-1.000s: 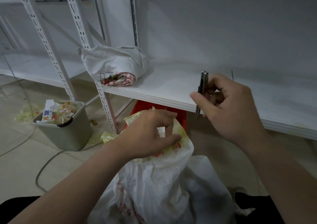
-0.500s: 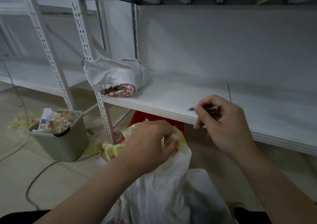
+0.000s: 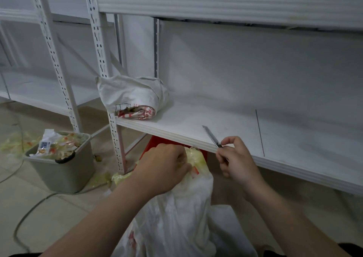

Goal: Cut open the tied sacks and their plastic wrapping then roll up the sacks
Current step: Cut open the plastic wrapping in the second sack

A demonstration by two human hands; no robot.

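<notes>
A white woven sack with red print stands upright between my arms. Yellowish plastic wrapping bunches out of its top. My left hand grips that bunched top, fingers curled round it. My right hand holds a slim utility knife by its handle, just right of the sack's top. The blade sticks out up and to the left, over the shelf's front edge. A rolled white sack lies on the shelf behind.
A white metal shelf runs across in front of me, with perforated uprights. A grey bin full of plastic scraps stands on the floor at left. A cable lies across the tiles. Something red sits under the shelf.
My right hand has turned the knife from pointing down to pointing up and left, and the blade now sticks out. The hand moved lower, nearer the sack top. My left hand kept its grip.
</notes>
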